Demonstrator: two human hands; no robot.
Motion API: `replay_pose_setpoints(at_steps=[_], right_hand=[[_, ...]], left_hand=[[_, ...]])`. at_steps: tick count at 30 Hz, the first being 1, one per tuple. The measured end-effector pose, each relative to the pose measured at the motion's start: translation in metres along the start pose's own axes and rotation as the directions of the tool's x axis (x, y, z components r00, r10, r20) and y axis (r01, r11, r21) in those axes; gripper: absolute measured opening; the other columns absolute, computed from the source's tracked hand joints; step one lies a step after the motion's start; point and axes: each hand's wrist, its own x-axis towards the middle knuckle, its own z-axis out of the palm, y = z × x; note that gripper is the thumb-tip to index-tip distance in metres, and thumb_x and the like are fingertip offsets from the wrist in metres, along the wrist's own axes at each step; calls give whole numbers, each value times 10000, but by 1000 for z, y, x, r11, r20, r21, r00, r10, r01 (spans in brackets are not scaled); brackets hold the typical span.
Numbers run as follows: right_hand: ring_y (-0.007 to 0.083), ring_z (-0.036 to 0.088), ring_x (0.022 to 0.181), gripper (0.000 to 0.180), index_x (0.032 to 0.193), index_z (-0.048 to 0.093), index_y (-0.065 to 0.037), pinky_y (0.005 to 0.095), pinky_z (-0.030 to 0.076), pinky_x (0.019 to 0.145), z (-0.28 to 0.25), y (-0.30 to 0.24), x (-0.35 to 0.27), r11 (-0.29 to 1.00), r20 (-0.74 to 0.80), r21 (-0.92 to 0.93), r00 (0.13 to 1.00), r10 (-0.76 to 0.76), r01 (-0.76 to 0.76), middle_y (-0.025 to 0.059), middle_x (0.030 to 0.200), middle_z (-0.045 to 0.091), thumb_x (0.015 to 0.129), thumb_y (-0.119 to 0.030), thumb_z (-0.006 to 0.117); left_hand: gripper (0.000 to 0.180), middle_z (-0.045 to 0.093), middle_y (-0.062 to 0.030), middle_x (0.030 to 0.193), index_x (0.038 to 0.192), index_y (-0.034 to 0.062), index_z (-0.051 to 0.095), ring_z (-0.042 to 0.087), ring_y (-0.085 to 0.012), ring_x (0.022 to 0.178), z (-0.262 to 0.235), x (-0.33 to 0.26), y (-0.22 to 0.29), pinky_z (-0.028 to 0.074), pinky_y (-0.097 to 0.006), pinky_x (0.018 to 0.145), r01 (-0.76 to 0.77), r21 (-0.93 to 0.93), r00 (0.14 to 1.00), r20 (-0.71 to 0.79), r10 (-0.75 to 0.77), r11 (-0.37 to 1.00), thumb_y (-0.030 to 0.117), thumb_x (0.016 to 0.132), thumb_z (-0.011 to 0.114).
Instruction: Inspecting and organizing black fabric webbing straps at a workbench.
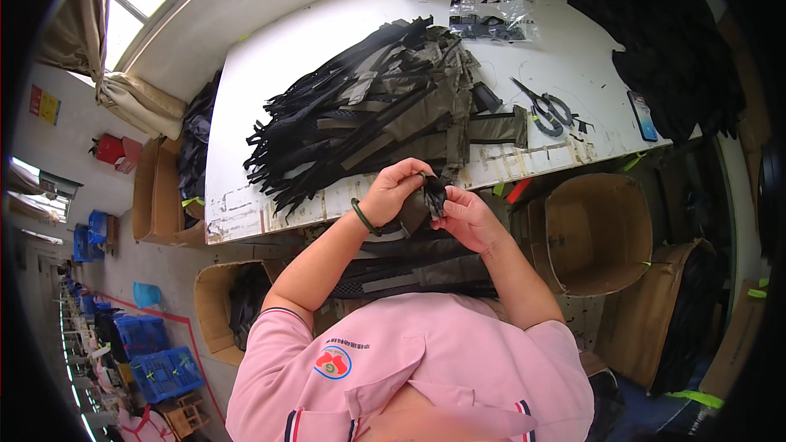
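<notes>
Close to my body, just off the table's front edge, both hands meet on one dark fabric strap piece (pixel 415 213). My left hand (pixel 395 193), a green bangle at its wrist, pinches its upper left part. With thumb and fingers my right hand (pixel 465 218) grips the black end at the right. Whether a small fitting sits between the fingers I cannot tell. Beyond the hands lies a large pile of black and olive straps (pixel 360 115) with mesh parts, spread across the white table (pixel 237 143). More black strap pieces (pixel 417 274) rest below my hands, in front of my body.
Scissors (pixel 547 106) with grey handles lie right of the pile, and a phone (pixel 643 116) near the right edge. A see-through bag of black buckles (pixel 491 16) is at the back. Black fabric (pixel 679 41) heaps far right. Cardboard boxes (pixel 598 233) stand below the table.
</notes>
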Motion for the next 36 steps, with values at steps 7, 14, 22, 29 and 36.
replay_pose_setpoints(at_steps=[7,14,22,29,36], right_hand=[[119,561,686,83,1003,548,-49,247,459,632,-2,3,-9,216,-30,-973,886,-462,80,11,811,607,926,-50,578],[73,510,667,267,1118,518,-59,240,436,603,-7,-23,-6,510,-214,-844,770,-601,164,9,766,550,902,-128,661],[29,428,652,250,1093,516,-49,184,366,593,18,-34,-22,696,-222,-700,879,-422,158,-56,738,463,877,-14,637],[289,608,684,249,1000,504,-60,400,475,638,-28,-19,-107,-37,-296,-951,941,-162,-305,120,721,603,822,-110,671],[347,651,852,200,922,581,-106,463,494,721,-26,-7,-112,-355,-464,-845,878,115,-400,123,830,681,835,-266,663]], left_hand=[[188,603,2,940,1084,14,571,541,-82,885,5,-10,5,442,-232,807,137,58,987,79,-142,989,115,926,592],[286,629,15,777,907,-11,668,522,-86,738,9,-7,-8,456,-272,697,315,248,948,-37,-316,916,275,901,660],[450,626,-8,771,941,-15,675,525,-93,731,-4,-22,3,449,-290,671,337,340,875,232,-426,878,428,863,696],[371,581,-101,683,824,39,626,582,-187,667,-45,-74,12,464,-313,647,113,792,542,457,-705,601,400,859,704],[373,571,-92,937,1017,98,613,559,-300,913,-53,31,10,444,-398,751,-42,977,882,-62,466,209,364,784,731]])
